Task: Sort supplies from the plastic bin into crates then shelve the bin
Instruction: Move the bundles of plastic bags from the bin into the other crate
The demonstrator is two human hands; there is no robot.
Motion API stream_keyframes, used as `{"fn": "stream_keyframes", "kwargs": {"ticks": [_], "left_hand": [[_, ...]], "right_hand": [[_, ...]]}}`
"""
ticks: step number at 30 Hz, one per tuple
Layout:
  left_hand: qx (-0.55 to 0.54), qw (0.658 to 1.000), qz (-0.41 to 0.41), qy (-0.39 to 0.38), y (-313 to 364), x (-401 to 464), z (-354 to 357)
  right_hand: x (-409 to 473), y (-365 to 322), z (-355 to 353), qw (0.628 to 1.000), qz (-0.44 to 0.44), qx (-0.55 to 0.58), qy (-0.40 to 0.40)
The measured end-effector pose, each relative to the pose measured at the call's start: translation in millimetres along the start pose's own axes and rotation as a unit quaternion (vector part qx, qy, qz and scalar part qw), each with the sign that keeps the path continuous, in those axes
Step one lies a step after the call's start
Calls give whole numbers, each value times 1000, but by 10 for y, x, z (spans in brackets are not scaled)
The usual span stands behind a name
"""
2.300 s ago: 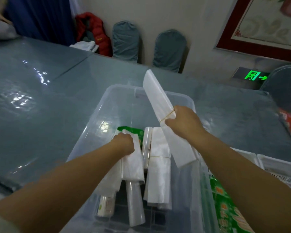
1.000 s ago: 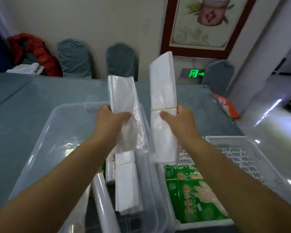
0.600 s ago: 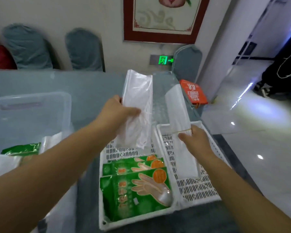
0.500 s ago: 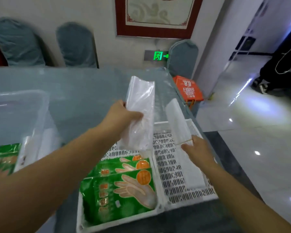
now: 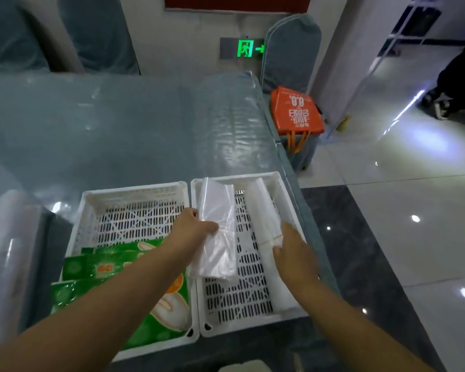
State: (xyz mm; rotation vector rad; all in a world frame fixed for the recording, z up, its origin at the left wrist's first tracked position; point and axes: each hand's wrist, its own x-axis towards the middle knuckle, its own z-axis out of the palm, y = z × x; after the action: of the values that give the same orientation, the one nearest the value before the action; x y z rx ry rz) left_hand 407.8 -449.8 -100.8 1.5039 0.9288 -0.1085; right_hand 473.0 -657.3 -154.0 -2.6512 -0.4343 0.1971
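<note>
A: Your left hand (image 5: 196, 229) pinches the clear bag bundle (image 5: 217, 232), thumb over the top, low over the right crate (image 5: 255, 322). Why there?

B: You sort by kind. Green glove packs (image 5: 134, 288) fill the left crate (image 5: 134, 190), so bags go in the right one.

A: And your right hand (image 5: 293, 253)?

B: Its fingers lie fairly straight and close together on the banded white bundle (image 5: 263, 224), which rests along the crate's right wall. That reads as pressing it flat, not gripping it.

A: The plastic bin (image 5: 3, 237)?

B: At the left edge, on the table (image 5: 118, 130), blurred. You likely have more to pull from it before you shelve it.
</note>
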Motion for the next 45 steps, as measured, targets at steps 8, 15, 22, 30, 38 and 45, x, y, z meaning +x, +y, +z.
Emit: {"fn": "stream_keyframes", "kwargs": {"ticks": [8, 15, 22, 30, 38, 45], "left_hand": [[74, 997, 22, 13, -334, 70, 258], [188, 974, 97, 76, -509, -63, 423], [25, 995, 87, 43, -432, -164, 551], [102, 977, 133, 132, -518, -193, 418], [434, 857, 271, 67, -683, -423, 376], [372, 868, 288, 159, -548, -378, -130]], "right_hand": [[-14, 154, 140, 958, -206, -193, -48], [36, 8, 143, 986, -150, -23, -64], [-1, -289, 151, 869, 155, 419, -212], [108, -266, 40, 870, 171, 439, -144], [3, -414, 219, 915, 126, 344, -171], [-196, -507, 531, 937, 121, 257, -204]]}}
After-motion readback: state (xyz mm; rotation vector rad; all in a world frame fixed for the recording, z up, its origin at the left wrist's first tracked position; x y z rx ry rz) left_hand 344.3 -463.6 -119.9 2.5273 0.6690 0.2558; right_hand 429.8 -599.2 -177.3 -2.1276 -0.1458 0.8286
